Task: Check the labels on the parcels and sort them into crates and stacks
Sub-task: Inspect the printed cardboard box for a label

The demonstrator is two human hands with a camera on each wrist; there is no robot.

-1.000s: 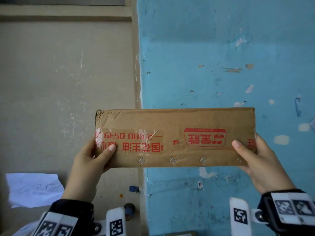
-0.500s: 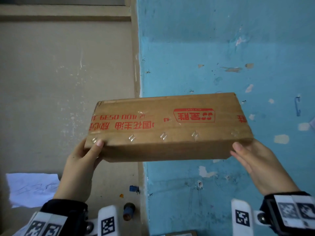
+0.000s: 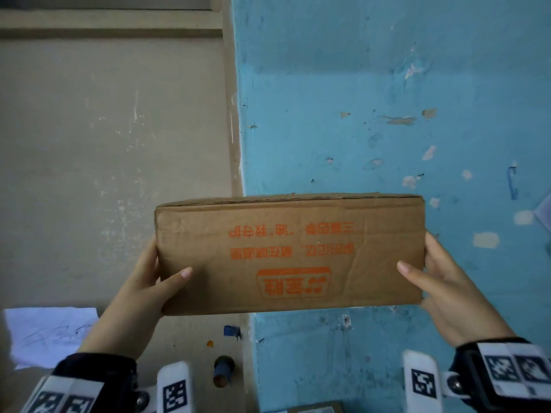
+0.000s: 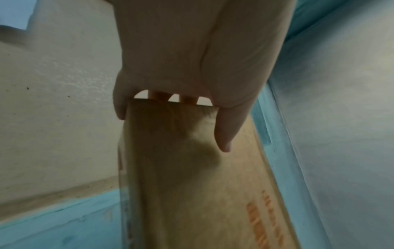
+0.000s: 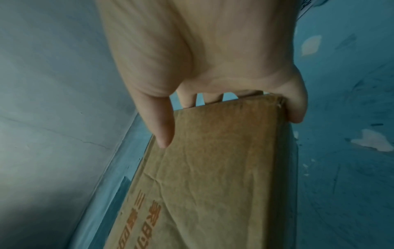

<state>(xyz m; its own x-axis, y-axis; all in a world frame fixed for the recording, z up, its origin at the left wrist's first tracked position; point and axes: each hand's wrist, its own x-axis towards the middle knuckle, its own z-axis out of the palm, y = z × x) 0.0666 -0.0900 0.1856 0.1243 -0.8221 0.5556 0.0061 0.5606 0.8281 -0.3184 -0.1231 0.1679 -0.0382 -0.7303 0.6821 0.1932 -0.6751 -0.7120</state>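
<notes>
A long brown cardboard parcel (image 3: 289, 254) is held up in front of me, its broad face toward the head camera with orange print upside down. My left hand (image 3: 155, 281) grips its left end, thumb on the front face and fingers behind. My right hand (image 3: 429, 281) grips the right end the same way. In the left wrist view the parcel (image 4: 192, 185) runs away from the left hand (image 4: 170, 109), thumb lying on the face. In the right wrist view the right hand (image 5: 224, 107) clasps the parcel (image 5: 213, 168) by its end edge. No shipping label shows on this face.
Below lies a floor half beige, half blue with chipped paint (image 3: 387, 114). A white sheet of paper (image 3: 47, 332) lies at lower left. A small dark cylinder (image 3: 222, 371) and a blue scrap (image 3: 231, 330) sit near the seam. Another cardboard edge (image 3: 316, 409) peeks in at the bottom.
The parcel has been rolled between both hands: the narrow stapled side faced me before, and now a broader face with other orange print does. Both hands kept their hold on the ends.
</notes>
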